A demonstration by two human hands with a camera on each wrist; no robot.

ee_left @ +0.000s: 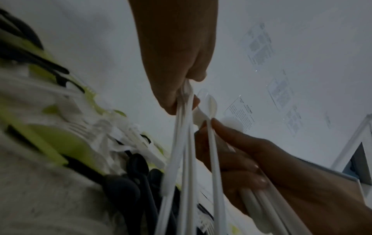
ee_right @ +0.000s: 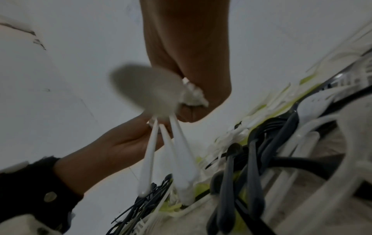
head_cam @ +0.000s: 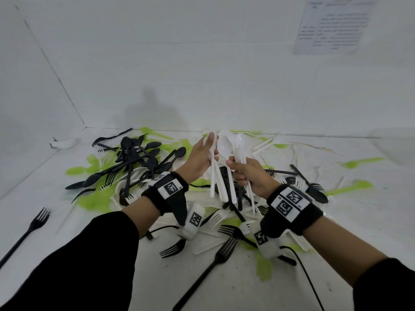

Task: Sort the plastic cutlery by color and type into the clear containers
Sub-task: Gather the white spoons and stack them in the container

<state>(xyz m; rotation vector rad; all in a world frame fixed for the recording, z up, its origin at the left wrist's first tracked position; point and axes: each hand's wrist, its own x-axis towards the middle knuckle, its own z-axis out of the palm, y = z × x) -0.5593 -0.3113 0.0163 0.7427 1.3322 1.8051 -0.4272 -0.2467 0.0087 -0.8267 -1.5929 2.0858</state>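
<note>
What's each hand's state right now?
Left hand: closed, gripping a bundle of white plastic spoons near their bowls.
Right hand: closed, gripping more white plastic spoons by their handles.

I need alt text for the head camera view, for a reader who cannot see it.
Two hands hold bunches of white spoons upright above a table: the left hand and the right hand each grip several handles. Below lies a mixed pile of black, white and green cutlery. A black fork lies apart at the left.
</note>
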